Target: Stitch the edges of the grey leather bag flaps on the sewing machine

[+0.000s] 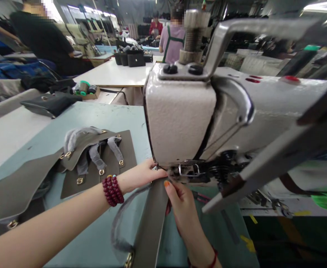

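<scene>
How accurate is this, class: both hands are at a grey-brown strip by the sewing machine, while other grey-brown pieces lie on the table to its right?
One slip: the head view shows the other grey-brown pieces on the table to the sewing machine's left. Left hand and right hand are at the grey-brown strip.

A person's bare left forearm (pixel 68 223) stretched in from the lower left, the left hand (pixel 145 173) reaching forward, thumb extended rightward and fingers partly hidden. The right hand (pixel 182 203) angled up from below in a pinch, orange-nailed thumb uppermost, fingers curled, just beside the left thumb.
</scene>
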{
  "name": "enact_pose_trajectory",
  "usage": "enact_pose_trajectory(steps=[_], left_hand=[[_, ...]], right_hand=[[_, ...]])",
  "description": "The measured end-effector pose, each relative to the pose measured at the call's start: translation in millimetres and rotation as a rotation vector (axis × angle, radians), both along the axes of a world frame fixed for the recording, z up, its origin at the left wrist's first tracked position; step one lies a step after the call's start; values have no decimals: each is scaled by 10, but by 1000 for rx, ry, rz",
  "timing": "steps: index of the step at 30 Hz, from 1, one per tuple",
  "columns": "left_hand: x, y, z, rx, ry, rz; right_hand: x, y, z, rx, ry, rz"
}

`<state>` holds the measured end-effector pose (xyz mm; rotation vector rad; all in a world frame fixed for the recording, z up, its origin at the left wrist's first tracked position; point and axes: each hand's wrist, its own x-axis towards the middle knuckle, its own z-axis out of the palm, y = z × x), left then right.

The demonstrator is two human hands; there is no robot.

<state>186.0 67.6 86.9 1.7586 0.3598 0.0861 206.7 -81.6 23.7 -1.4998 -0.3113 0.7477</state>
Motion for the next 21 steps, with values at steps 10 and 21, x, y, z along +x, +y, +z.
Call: enact_pose_trajectory(steps=[10, 21], left_hand=[[-116, -2, -327, 125, 12, -78], [-496, 152, -622, -20, 73, 204]], right_hand=[[205, -274, 20, -96, -251, 148], [-114, -457, -11, -215, -283, 125]])
